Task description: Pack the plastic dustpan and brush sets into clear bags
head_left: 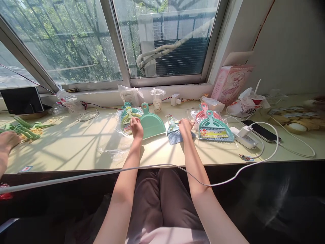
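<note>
My left hand (137, 128) is closed at the left edge of a green dustpan (153, 123), beside a yellow-green brush and dustpan set (127, 118) in clear plastic; what its fingers pinch is too small to make out. My right hand (186, 126) is closed over the right side of a small brush (174, 133) with blue-grey bristles and a light handle, which lies right of the green dustpan. Right of that hand, a teal brush set (214, 127) with a yellow label lies in front of a pink one (202, 111).
A white cable (162, 165) crosses over my forearms. On the right are a power strip (245, 138), a phone (261, 131) and a pink box (231, 83). Clear plastic wrap (115, 153) lies front left. Another person's hand (9, 139) touches green stalks (27, 130) at far left.
</note>
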Demonstrator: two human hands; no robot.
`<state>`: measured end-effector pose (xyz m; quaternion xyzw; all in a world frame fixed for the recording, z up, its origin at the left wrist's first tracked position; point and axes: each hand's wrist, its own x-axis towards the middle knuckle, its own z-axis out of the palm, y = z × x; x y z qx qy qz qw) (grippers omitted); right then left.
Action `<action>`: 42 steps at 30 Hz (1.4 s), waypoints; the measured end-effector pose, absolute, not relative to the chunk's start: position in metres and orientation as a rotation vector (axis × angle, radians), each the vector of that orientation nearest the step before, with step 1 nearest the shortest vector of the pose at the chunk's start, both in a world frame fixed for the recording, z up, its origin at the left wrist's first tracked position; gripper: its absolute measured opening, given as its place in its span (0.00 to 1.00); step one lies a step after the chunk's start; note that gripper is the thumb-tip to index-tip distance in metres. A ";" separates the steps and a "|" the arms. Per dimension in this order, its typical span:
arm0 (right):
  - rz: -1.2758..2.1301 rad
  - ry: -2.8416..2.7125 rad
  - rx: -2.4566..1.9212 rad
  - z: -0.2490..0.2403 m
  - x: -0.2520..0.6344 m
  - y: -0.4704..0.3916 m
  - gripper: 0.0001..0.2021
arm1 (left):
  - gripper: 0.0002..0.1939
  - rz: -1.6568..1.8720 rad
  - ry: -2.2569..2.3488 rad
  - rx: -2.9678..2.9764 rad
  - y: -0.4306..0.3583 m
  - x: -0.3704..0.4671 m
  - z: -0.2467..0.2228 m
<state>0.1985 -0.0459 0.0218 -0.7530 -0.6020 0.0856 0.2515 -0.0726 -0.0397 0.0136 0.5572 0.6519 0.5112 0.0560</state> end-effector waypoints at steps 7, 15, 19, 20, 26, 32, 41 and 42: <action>0.753 -1.540 -1.490 0.025 0.184 -0.040 0.06 | 0.23 1.770 1.975 1.291 -0.028 -0.086 0.016; 0.537 -1.556 -1.350 0.034 0.143 -0.050 0.12 | 0.24 1.460 1.144 1.675 -0.021 -0.062 0.000; 0.148 -1.651 -1.577 0.032 0.138 -0.058 0.09 | 0.26 1.402 1.103 1.719 -0.028 -0.046 -0.004; 0.101 -1.652 -1.598 0.032 0.138 -0.058 0.09 | 0.26 1.406 1.125 1.717 -0.029 -0.045 -0.004; 0.394 -1.638 -1.566 0.036 0.145 -0.052 0.20 | 0.22 1.446 1.111 1.711 -0.034 -0.050 0.004; 0.670 -1.510 -1.549 0.031 0.150 -0.043 0.13 | 0.17 1.424 1.154 1.776 -0.040 -0.051 0.011; 0.726 -1.323 -1.607 0.024 0.143 -0.040 0.17 | 0.12 1.449 1.228 1.758 -0.044 -0.048 0.011; 0.722 -1.318 -1.622 0.025 0.142 -0.041 0.17 | 0.11 1.448 1.237 1.754 -0.044 -0.049 0.011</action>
